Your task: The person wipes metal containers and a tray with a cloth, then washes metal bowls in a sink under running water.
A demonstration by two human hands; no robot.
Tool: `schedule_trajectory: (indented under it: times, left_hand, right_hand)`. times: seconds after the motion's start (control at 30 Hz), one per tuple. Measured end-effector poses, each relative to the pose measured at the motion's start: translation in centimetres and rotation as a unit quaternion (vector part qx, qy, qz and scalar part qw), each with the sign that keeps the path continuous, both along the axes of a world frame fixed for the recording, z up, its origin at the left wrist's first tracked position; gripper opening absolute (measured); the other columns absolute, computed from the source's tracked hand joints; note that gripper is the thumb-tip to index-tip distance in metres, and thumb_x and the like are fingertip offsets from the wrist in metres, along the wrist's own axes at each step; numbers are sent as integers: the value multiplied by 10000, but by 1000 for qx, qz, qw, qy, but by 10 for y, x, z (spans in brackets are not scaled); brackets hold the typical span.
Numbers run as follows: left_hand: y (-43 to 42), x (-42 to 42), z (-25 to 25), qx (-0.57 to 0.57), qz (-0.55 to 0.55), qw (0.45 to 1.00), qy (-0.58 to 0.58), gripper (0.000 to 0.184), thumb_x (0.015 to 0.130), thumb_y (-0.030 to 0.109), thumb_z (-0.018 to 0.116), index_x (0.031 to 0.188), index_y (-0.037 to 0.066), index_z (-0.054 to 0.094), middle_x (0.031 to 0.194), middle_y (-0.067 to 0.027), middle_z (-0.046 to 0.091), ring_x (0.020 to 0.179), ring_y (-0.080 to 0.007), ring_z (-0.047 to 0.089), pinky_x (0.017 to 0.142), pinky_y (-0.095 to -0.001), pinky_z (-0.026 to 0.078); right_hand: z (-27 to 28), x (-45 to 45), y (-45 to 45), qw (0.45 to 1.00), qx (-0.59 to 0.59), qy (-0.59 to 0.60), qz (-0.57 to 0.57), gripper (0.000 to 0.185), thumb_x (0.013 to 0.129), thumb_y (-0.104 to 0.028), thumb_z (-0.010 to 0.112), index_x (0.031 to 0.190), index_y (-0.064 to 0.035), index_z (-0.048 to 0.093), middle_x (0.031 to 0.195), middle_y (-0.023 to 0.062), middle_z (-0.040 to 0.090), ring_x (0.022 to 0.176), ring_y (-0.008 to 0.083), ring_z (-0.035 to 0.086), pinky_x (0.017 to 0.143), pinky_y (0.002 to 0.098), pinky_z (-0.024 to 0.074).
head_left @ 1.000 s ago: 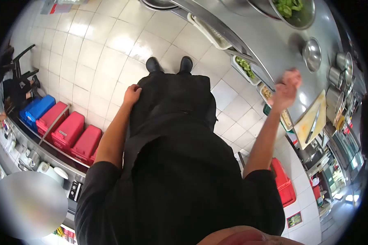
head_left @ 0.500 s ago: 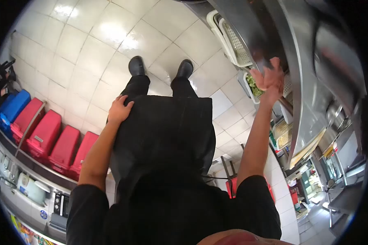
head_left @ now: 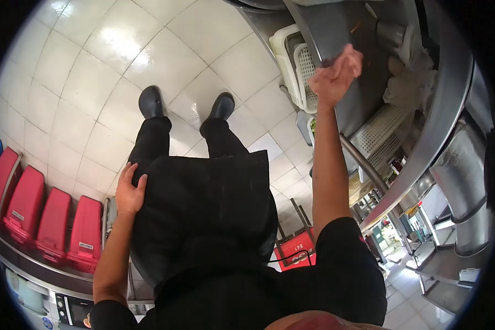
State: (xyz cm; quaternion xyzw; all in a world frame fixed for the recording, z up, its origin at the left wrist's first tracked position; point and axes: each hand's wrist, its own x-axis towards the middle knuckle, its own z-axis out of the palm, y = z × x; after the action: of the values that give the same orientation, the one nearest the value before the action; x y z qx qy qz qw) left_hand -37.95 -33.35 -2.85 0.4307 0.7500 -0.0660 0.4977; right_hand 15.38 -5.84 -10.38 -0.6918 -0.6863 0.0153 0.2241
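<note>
My left hand (head_left: 131, 190) rests on the side of the black apron (head_left: 203, 198) over my thigh, its fingers spread and holding nothing. On the other side, my right hand (head_left: 335, 77) reaches out over a steel shelf (head_left: 352, 113) beneath the counter. Its thumb stands apart from the fingers, which are stretched away from me and a little blurred; I see nothing in it. Close by the right hand is a white perforated basket (head_left: 304, 60), set inside a larger pale tub. Clear plastic bags (head_left: 410, 85) lie deeper on the shelf, beside a metal container (head_left: 391, 36).
A steel counter edge (head_left: 451, 129) curves along the right. More perforated baskets (head_left: 377, 132) sit below it, near a metal rail (head_left: 363, 162). Pink lidded bins (head_left: 26, 203) line the left. A red crate (head_left: 296, 250) stands on the tiled floor (head_left: 148, 71) behind me.
The view has swung toward the counter, showing more of the shelf and the bags. My right hand has moved farther in over the shelf. My left hand stays on the apron.
</note>
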Motion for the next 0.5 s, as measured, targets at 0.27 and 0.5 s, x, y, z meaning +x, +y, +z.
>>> schedule_trajectory:
  times: [0.27,0.5]
  left_hand:
    - [1,1,0,9,-14,1000,3,448,885,256,645,1278,52,577,1410,-186,495,1306,-354,463,1086,-412,381]
    - [8,6,0,3,-6,1000,8,433,884,243,647,1271,60,581,1403,-167,504,1300,-346,469,1084,-408,385]
  right_hand:
    - [47,135,22,914,-107,391,20,300,818,-136,556,1042,28,668,1121,151,642,1062,279,612,896,428,479]
    - [70,85,98,957,-96,-166,-218,318,806,-276,595,937,-9,707,980,232,683,938,377,664,771,456,528]
